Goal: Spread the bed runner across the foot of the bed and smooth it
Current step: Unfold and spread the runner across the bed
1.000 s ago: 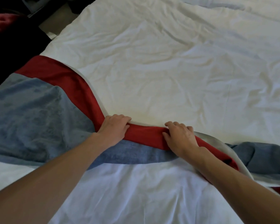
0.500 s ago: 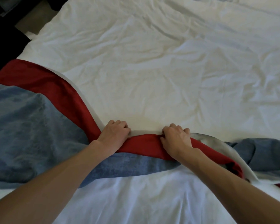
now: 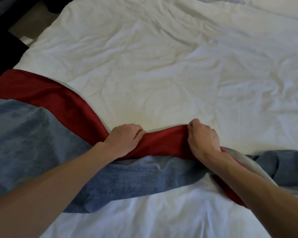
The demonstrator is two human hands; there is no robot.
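Left hand (image 3: 126, 139) and right hand (image 3: 202, 137) each pinch the red edge of the runner (image 3: 33, 134): we judge it partly spread, flat out past our left hand, bunched between and beyond the right; pulling straight and smoothing remain.

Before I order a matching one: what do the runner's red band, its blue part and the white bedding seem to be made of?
Red band: smooth, satin-like weave, judging by its faint sheen and soft folds. Blue part: looks like a napped, velvety or terry-like fabric, matte and mottled. White bedding: probably plain matte cotton or a blend, finely creased all over. Both the left hand and right hand grip the red band.
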